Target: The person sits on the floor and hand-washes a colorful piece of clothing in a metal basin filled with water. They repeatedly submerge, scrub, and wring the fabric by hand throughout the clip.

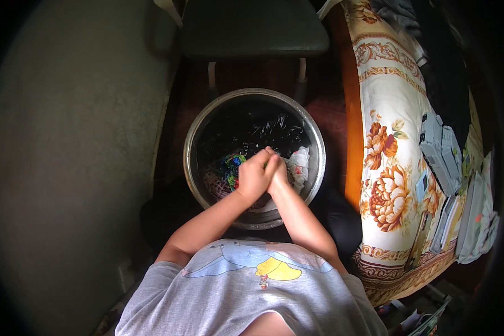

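A round metal basin (pixel 190 138) stands on the floor in front of me, with water and wet cloths in it. My left hand (pixel 255 173) and my right hand (pixel 279 171) press together over its near half, fingers overlapping. Whether cloth is caught between them cannot be told. Beside the hand on the left side lies a bright multicoloured cloth (pixel 232 161), and below it a dark checked cloth (pixel 216 185). A white cloth with red marks (pixel 300 161) rests against the basin's right wall. Dark cloth or dark water fills the far half.
A dark-seated chair (pixel 254 29) with pale legs stands beyond the basin. Along the left runs a grey wall (pixel 75 126). On the right is a bed or couch edge with a floral cover (pixel 386 185), holding grey plastic cases (pixel 439 151), a small pale blue device (pixel 423 185) and papers or books.
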Demonstrator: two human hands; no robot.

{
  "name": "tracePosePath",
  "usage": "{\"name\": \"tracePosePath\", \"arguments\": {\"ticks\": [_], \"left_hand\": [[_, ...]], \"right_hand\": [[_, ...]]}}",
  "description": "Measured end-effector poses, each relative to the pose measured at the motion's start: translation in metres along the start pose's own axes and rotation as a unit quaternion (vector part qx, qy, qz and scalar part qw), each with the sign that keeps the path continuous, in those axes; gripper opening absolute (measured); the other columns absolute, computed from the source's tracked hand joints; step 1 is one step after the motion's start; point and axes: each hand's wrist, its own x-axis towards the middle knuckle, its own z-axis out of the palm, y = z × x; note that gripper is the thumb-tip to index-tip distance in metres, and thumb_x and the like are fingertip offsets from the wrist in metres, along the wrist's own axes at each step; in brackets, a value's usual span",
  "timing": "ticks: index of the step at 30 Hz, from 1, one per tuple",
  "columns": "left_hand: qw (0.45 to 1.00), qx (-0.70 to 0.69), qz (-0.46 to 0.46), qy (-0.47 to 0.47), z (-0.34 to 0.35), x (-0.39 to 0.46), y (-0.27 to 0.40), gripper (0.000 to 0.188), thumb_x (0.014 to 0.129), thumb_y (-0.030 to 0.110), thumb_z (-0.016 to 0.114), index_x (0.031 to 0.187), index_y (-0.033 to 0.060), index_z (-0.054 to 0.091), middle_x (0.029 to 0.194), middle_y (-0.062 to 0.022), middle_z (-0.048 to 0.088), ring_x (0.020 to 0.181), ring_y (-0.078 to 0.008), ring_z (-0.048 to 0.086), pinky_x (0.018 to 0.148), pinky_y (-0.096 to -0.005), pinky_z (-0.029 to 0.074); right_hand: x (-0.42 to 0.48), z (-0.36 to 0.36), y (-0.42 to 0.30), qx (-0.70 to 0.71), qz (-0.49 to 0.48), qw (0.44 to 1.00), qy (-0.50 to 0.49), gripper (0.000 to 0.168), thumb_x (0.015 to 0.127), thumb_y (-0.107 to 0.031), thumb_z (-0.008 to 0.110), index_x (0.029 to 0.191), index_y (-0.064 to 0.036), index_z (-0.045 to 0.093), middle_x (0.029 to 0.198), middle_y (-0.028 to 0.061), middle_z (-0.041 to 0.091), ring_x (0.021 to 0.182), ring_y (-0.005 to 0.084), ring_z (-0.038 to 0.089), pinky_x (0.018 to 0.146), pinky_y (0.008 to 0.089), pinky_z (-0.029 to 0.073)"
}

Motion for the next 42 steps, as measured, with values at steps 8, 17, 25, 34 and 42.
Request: {"name": "tracePosePath", "arguments": {"ticks": [8,17,25,34,42], "left_hand": [[0.996,0.075,0.024,-0.031,-0.001,0.008,-0.017,0.025,0.080,0.027,0.060,0.071,0.0055,0.053,0.062,-0.0154,0.056,0.057,-0.0334,0.056,0.049,-0.0395,0.043],[0.892,0.413,0.016,-0.181,0.016,0.005,-0.077,0.020,0.077,0.019,0.058,0.086,0.0062,0.046,0.076,-0.0128,0.058,0.067,-0.0317,0.060,0.053,-0.0403,0.047],[0.987,0.131,-0.061,-0.063,0.003,0.014,-0.052,0.013,0.083,0.018,0.055,0.087,0.0060,0.054,0.073,-0.0151,0.059,0.066,-0.0315,0.059,0.056,-0.0374,0.044],[0.993,0.063,-0.097,0.002,0.001,0.013,-0.019,0.031,0.083,0.028,0.053,0.066,0.0019,0.052,0.057,-0.0200,0.052,0.056,-0.0380,0.053,0.049,-0.0408,0.041],[0.998,0.049,-0.028,-0.025,0.012,-0.006,-0.012,0.025,0.083,0.024,0.054,0.069,0.0028,0.053,0.064,-0.0198,0.054,0.060,-0.0370,0.055,0.051,-0.0408,0.043]], "right_hand": [[-0.019,0.025,-0.016,-0.209,-0.068,0.967,0.125,0.027,0.089,-0.028,0.048,0.080,-0.004,0.059,0.075,-0.0019,0.056,0.065,0.0082,0.050,0.057,0.0233,0.039],[-0.016,-0.004,-0.016,-0.771,-0.265,0.566,0.117,0.010,0.073,-0.008,0.056,0.081,-0.001,0.058,0.080,0.0219,0.058,0.078,0.0377,0.056,0.070,0.0428,0.045],[-0.011,-0.006,-0.036,-0.602,-0.170,0.777,0.071,0.033,0.082,-0.031,0.057,0.078,0.001,0.058,0.068,0.0148,0.060,0.067,0.0267,0.060,0.060,0.0356,0.044],[-0.045,0.051,-0.008,-0.200,-0.057,0.972,0.109,0.032,0.091,-0.033,0.043,0.089,-0.004,0.058,0.080,0.0012,0.054,0.075,0.0092,0.049,0.065,0.0272,0.040],[-0.014,0.002,-0.010,-0.081,0.005,0.997,0.002,0.024,0.090,-0.027,0.045,0.090,-0.007,0.058,0.082,0.0018,0.056,0.076,0.0124,0.051,0.067,0.0283,0.041]]}}
